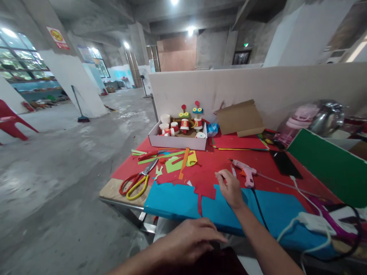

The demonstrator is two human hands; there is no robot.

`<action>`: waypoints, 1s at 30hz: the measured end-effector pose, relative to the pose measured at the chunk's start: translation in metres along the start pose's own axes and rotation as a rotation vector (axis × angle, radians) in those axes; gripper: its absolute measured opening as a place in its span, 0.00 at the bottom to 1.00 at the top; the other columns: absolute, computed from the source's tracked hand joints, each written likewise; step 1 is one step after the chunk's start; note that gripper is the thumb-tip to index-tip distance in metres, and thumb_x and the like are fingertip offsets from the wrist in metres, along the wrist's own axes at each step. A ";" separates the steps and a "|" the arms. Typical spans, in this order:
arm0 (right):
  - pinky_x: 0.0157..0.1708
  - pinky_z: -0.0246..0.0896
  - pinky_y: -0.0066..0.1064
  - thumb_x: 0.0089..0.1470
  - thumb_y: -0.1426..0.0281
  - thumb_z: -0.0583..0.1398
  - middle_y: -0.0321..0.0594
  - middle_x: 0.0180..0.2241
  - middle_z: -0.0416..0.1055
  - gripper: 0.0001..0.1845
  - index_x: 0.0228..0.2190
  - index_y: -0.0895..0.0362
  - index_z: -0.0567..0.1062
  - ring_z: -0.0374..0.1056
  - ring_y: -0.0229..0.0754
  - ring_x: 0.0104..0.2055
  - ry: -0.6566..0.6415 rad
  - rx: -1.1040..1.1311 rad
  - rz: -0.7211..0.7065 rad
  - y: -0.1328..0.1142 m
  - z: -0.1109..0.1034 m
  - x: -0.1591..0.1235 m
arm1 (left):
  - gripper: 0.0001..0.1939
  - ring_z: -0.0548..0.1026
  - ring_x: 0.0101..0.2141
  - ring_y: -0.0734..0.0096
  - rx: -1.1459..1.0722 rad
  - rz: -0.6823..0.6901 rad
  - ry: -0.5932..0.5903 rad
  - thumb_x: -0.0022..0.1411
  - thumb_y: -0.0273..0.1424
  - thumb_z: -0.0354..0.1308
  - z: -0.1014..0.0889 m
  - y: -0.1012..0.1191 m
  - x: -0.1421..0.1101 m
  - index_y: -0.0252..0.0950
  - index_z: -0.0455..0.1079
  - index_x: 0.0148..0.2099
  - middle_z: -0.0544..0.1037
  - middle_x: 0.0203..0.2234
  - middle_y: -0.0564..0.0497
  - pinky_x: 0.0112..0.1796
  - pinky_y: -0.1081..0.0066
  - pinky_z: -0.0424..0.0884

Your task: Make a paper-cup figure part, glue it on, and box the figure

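Note:
My right hand point(229, 188) is over the blue and red sheets, fingers curled and thumb near the fingertips. Whatever may be between them is too small or hidden to make out. Just beyond it lies a pink glue gun point(245, 172). My left hand point(193, 237) hovers above my lap at the table's front edge, empty, its fingers loosely extended. Between the hands and the white box is a cut red paper piece point(205, 186) with a narrow strip hanging over the blue sheet point(174, 198). Scissors point(140, 179) with red and yellow handles rest at the left.
A white box point(177, 142) holds paper cups and two cup figures with yellow eyes. Paper scraps point(174, 163) lie before it. At the right are a phone point(285, 164), a green board point(329, 168), a power strip point(315, 223) with cables, and a metal kettle point(327, 116).

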State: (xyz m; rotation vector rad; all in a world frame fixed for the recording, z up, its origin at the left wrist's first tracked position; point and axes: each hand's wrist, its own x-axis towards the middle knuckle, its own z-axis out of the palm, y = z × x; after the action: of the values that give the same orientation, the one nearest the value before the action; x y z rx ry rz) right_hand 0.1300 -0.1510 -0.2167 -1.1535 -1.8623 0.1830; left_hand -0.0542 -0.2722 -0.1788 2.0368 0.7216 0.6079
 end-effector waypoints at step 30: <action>0.27 0.53 0.30 0.62 0.57 0.49 0.36 0.18 0.65 0.25 0.16 0.54 0.64 0.63 0.38 0.23 -0.136 -0.023 0.049 0.010 0.002 0.001 | 0.16 0.74 0.43 0.59 0.944 -0.480 0.331 0.66 0.35 0.48 -0.107 -0.085 0.162 0.35 0.67 0.52 0.76 0.44 0.41 0.39 0.67 0.68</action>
State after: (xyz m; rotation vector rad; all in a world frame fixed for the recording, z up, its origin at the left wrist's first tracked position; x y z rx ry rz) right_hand 0.1343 -0.1444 -0.2226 -1.2295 -1.9605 0.2744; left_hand -0.0299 -0.0617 -0.1731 2.4470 1.9019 0.3340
